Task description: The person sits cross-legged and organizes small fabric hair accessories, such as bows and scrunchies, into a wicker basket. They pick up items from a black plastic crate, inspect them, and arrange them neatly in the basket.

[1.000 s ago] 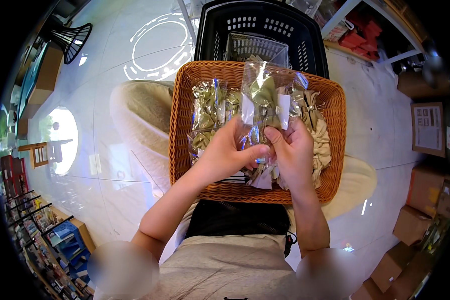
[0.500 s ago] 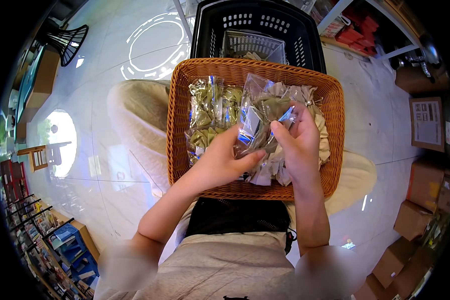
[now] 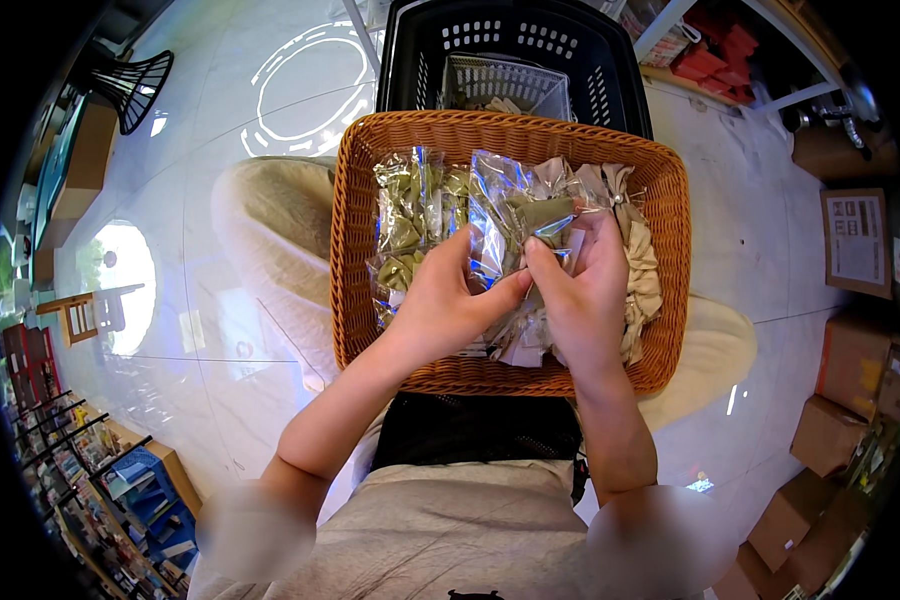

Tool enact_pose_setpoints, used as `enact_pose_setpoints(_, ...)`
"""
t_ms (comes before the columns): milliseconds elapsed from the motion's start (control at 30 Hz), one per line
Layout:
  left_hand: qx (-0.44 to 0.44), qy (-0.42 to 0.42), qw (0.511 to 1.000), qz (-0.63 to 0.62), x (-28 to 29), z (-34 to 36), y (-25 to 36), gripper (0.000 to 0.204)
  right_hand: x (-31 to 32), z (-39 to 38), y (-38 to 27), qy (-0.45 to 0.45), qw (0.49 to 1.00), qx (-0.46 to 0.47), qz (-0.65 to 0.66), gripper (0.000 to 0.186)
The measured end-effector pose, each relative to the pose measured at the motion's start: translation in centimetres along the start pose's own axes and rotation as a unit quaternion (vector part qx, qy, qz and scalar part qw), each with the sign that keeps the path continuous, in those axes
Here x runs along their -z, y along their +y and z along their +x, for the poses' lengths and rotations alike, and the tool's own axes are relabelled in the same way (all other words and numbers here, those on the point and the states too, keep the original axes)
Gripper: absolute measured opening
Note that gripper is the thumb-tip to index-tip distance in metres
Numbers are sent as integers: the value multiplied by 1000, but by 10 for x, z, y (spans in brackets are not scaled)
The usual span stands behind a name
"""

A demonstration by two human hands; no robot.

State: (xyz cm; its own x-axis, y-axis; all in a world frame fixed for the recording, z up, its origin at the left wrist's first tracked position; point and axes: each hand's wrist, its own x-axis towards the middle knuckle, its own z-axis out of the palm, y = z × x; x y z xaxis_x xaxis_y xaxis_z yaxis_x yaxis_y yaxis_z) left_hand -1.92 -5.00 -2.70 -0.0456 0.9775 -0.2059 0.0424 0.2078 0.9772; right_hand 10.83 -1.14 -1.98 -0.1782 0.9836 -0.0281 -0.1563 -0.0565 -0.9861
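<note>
Both hands hold a clear plastic bag (image 3: 490, 215) with an olive-green gathered fabric piece (image 3: 542, 214) in it, above a brown wicker basket (image 3: 510, 128). My left hand (image 3: 448, 308) pinches the bag's lower left side between thumb and fingers. On the other side my right hand (image 3: 588, 295) grips it, thumb on top and fingers behind. Bagged olive-green fabric pieces (image 3: 402, 212) lie in the basket's left part. Loose beige gathered fabric pieces (image 3: 642, 275) lie along its right, partly under my hands. Whether they are scrunchies or bows, I cannot tell.
Beyond the wicker basket stands a black plastic basket (image 3: 610, 85) with a smaller clear basket (image 3: 545, 90) inside. My bent legs flank the wicker basket. Cardboard boxes (image 3: 838, 375) line the right side. A blue rack (image 3: 148, 490) stands at lower left.
The bag has turned slightly and flattened between my hands, and my thumbs are nearer each other. My right hand has shifted a little left. The wicker basket sits slightly higher in view.
</note>
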Motion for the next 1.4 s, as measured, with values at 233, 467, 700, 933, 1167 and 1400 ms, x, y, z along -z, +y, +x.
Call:
enact_pose_setpoints(233,-10,10,996,-84,-10,1,2,34,0,-1,9,50,990,55,-118,28)
enact_pose_setpoints(467,-26,2,999,33,-8,1,-7,31,2,-1,8,55,979,67,-182,26)
enact_pose_setpoints(700,30,47,990,-126,5,7,-2,29,17,9,-8,-15,995,-96,35,28)
enact_pose_setpoints(933,-8,6,1000,-26,-2,7,1,32,13,5,6,-10,998,-63,9,25)
enact_pose_setpoints(1167,43,-47,997,45,-2,2,8,30,13,6,6,78,993,-37,79,20)
enact_pose_setpoints(1400,84,-35,989,-119,4,5,-5,21,23,1,1,-78,989,-87,92,35)
